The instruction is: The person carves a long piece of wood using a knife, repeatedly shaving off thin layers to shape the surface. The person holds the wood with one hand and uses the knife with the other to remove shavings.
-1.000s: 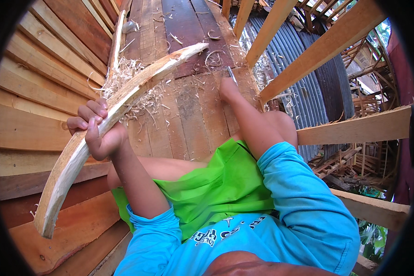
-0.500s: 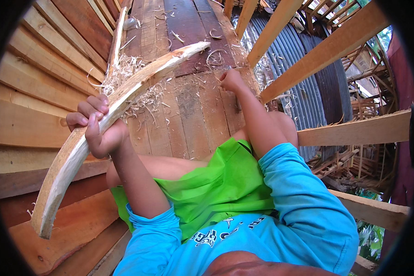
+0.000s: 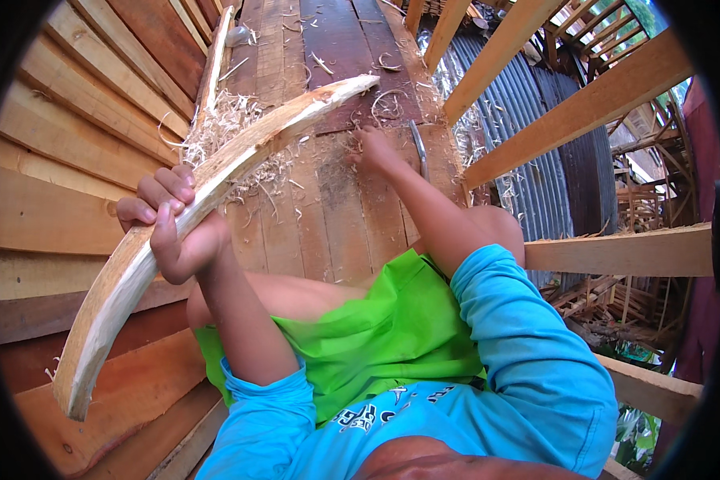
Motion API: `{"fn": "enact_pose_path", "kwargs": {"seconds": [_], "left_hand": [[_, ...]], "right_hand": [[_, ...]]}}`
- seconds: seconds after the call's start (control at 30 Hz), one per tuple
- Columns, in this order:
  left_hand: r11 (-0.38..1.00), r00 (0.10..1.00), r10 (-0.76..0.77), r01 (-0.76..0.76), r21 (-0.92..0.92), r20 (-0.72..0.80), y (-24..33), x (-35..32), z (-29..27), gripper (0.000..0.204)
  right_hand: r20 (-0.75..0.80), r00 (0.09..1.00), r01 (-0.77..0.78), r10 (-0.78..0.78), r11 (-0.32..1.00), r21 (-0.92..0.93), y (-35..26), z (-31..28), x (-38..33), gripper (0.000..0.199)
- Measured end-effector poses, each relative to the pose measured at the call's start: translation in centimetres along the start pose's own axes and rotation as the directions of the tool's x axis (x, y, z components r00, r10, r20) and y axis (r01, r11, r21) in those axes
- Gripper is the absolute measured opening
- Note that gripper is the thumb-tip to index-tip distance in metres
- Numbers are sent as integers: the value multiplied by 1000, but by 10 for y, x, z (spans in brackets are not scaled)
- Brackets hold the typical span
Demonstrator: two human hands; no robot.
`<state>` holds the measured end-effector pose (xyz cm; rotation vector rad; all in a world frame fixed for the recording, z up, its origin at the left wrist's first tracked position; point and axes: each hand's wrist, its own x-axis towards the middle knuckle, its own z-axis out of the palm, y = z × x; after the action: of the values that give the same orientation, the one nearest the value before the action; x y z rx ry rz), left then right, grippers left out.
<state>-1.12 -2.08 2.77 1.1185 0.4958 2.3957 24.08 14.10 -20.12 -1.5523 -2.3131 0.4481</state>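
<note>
A long, curved piece of wood (image 3: 240, 158), pale on its shaved face and rougher brown on the other, slants from the lower left up toward the middle. My left hand (image 3: 176, 224) wraps around it below its midpoint, thumb on the near side. Low over the plank floor, my right hand (image 3: 374, 152) is curled among loose shavings; what its fingers hold, if anything, is hidden. Just right of that wrist lies a narrow metal strip like a blade (image 3: 420, 150), partly behind my forearm.
Wood shavings (image 3: 228, 128) heap against a long pale strip of wood (image 3: 214, 68) at left. A plank wall (image 3: 56, 208) rises on the left. Wooden rails (image 3: 584, 104) line the right side, with corrugated metal sheets (image 3: 508, 120) beyond. My bent legs frame the near floor (image 3: 340, 216).
My right hand has moved left and a little nearer, down to the shavings, uncovering the metal strip beside the wrist. My left hand keeps its grip on the wood, which has barely moved.
</note>
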Motion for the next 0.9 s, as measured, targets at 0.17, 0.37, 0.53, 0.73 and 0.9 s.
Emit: {"fn": "enact_pose_path", "kwargs": {"seconds": [0.17, 0.37, 0.53, 0.73, 0.9], "left_hand": [[999, 999, 13, -12, -33, 36, -4, 0, 6, 18], [999, 999, 20, -19, -32, 39, -4, 0, 0, 19], [999, 999, 23, -22, -43, 36, -5, 0, 1, 19], [998, 999, 24, -22, -56, 27, -4, 0, 4, 19], [998, 1000, 19, -19, -51, 5, -5, 1, 4, 19]], "right_hand": [[31, 999, -12, 20, 975, -223, -10, 27, -10, 20], [36, 999, 13, -10, 997, -79, -35, 26, -17, 15], [-28, 1000, -14, 13, 999, -33, -21, 23, -6, 14], [-108, 765, -394, 635, 595, 700, 40, 13, 14, 22], [2, 583, -371, 813, 264, 890, 29, -5, 26, 45]]}}
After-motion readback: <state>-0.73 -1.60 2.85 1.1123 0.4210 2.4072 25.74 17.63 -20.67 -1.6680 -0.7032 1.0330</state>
